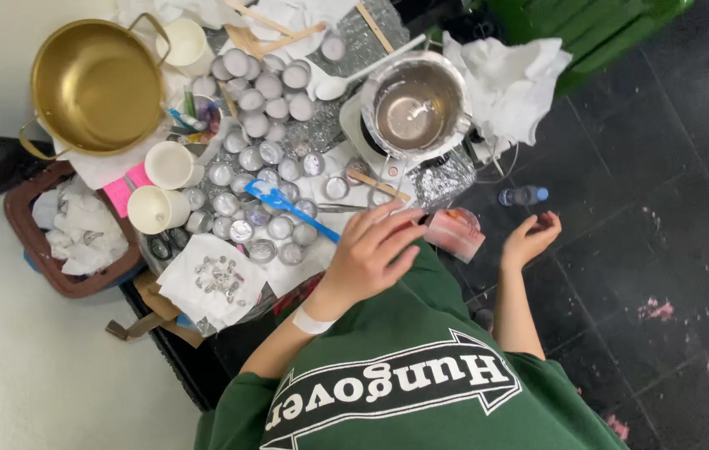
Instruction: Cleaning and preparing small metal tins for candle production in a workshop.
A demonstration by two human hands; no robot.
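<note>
Overhead, the person's left hand [368,254] hung with fingers spread and holding nothing, at the edge of a table crowded with small metal cups [258,117], just beside a blue spatula [288,207] and a pink block in clear wrap [454,233]. Whether the fingertips touched the block could not be told from this angle. The right hand [529,239] was loosely curled and empty, apart over the dark floor near a small bottle [523,195]. Any reach here probably called for a low, slow wrist, so as not to sweep the cups or nudge the steel pot [417,112].
</note>
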